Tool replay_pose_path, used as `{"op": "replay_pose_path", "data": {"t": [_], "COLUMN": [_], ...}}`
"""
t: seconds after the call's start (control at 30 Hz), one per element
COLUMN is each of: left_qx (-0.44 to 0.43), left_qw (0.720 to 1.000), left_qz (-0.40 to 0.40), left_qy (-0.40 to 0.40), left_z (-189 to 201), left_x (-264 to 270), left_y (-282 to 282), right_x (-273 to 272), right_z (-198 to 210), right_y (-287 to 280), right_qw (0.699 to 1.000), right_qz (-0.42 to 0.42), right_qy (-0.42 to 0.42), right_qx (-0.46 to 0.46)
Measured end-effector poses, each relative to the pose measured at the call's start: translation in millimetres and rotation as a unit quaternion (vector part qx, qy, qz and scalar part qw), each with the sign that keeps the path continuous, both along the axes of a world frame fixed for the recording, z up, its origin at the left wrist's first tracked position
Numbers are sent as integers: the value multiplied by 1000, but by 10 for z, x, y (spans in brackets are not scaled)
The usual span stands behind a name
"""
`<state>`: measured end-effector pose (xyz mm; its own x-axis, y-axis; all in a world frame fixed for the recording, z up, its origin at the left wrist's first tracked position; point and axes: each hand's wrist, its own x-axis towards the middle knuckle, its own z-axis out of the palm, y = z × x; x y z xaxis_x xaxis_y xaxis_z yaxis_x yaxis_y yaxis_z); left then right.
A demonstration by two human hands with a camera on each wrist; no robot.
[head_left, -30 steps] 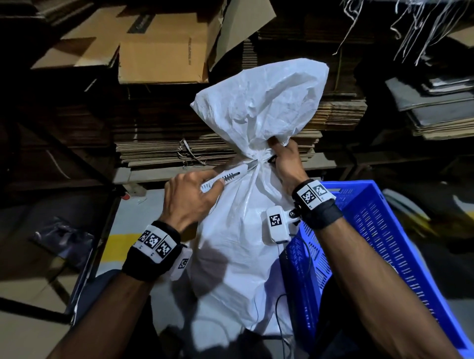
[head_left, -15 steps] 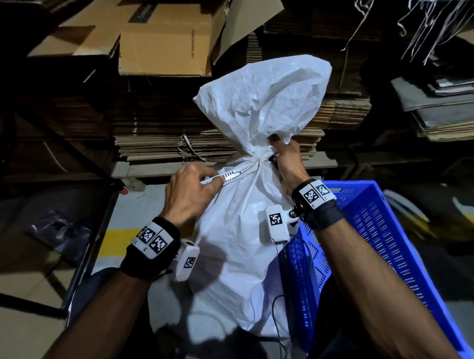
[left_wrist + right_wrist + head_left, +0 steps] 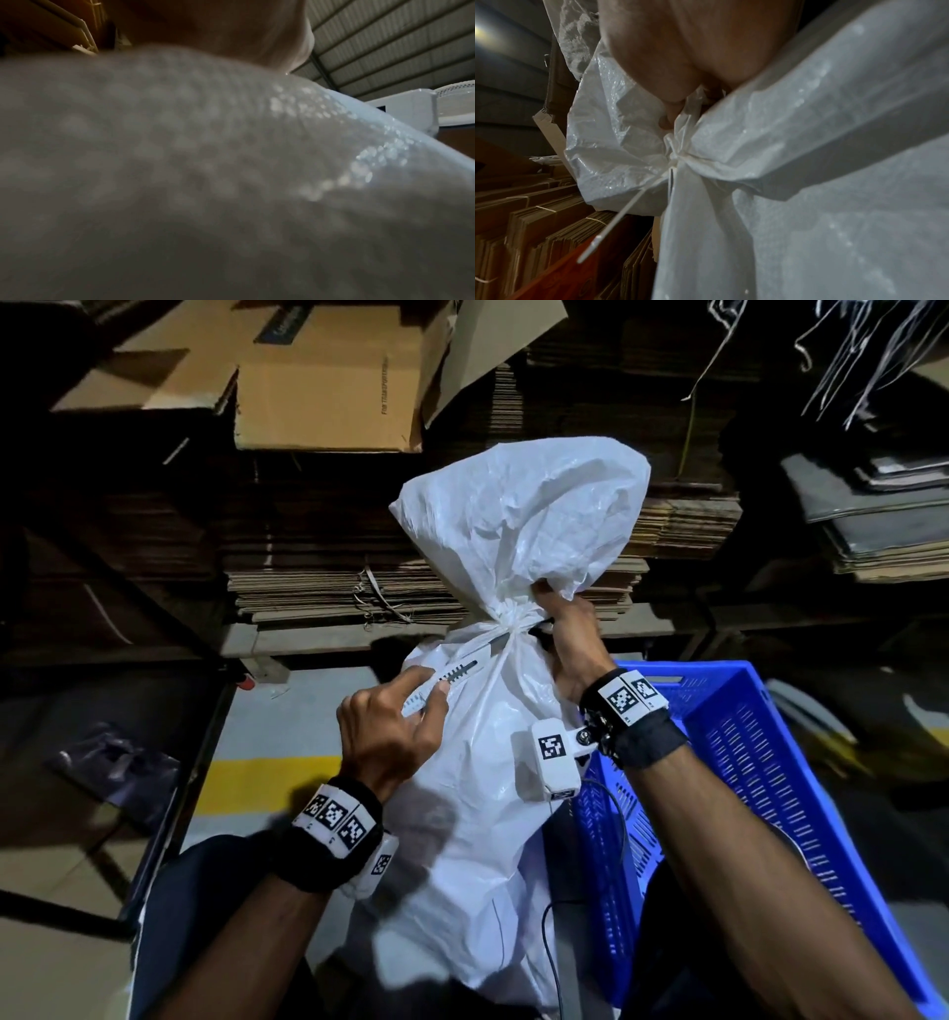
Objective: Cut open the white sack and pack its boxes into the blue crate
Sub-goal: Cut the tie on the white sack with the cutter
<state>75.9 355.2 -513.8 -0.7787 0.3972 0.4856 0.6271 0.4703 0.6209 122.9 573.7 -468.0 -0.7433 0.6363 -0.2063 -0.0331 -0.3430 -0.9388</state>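
Note:
A tall white woven sack (image 3: 477, 793) stands upright before me, its neck cinched by a white tie (image 3: 513, 619). My left hand (image 3: 395, 716) grips a white utility knife (image 3: 444, 683), whose blade reaches up to the tie. My right hand (image 3: 567, 634) grips the sack's neck from the right, just at the tie. In the right wrist view the tie's knot (image 3: 677, 158) and a loose strand (image 3: 618, 217) show, with my fingers (image 3: 670, 113) pressed into the sack (image 3: 808, 182). The left wrist view is filled by blurred sack fabric (image 3: 205, 162). The blue crate (image 3: 760, 793) stands right of the sack. No boxes are visible.
Stacks of flattened cardboard (image 3: 334, 588) and an open brown carton (image 3: 328, 377) fill the shelf behind the sack. More flat stock (image 3: 888, 531) lies at right. A dark metal frame (image 3: 200, 762) and a yellow floor line (image 3: 267, 783) are at left.
My left hand has drawn the knife down and toward me along the sack, the blade still at the tie. The right hand has stayed on the neck.

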Motion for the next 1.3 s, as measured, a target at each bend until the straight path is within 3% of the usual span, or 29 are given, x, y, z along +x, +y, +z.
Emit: {"op": "replay_pose_path", "data": {"t": [0.37, 0.47, 0.67, 0.73, 0.9, 0.97, 1.07, 1.23, 1.3], "left_qx": [-106, -74, 81, 99, 47, 30, 17, 9, -13], "left_qw": [994, 997, 996, 995, 984, 979, 986, 999, 999], "left_qz": [7, 6, -1, 2, -4, -9, -20, -34, -50], "left_qy": [21, -3, -47, -13, 172, 202, 166, 2, -5], "left_z": [170, 189, -18, -104, -219, -234, -211, -66, -33], "left_x": [-91, -96, 19, 56, 90, 77, 100, 96, 103], "left_y": [72, 83, 54, 74, 89, 81, 79, 87, 81], "right_x": [32, 28, -4, 7, 63, 77, 92, 78, 90], "right_z": [-10, -12, -37, -49, -61, -61, -32, -47, -61], "right_y": [50, 33, -21, -22, 7, 4, -12, 7, 23], "right_qw": [999, 999, 997, 995, 995, 994, 993, 988, 984], "right_qz": [11, 10, 19, 21, 22, 20, 31, 52, 80], "right_qy": [23, 20, 19, 20, 26, 31, 36, 49, 52], "right_qx": [-21, -27, -76, -90, -95, -100, -109, -139, -150]}}
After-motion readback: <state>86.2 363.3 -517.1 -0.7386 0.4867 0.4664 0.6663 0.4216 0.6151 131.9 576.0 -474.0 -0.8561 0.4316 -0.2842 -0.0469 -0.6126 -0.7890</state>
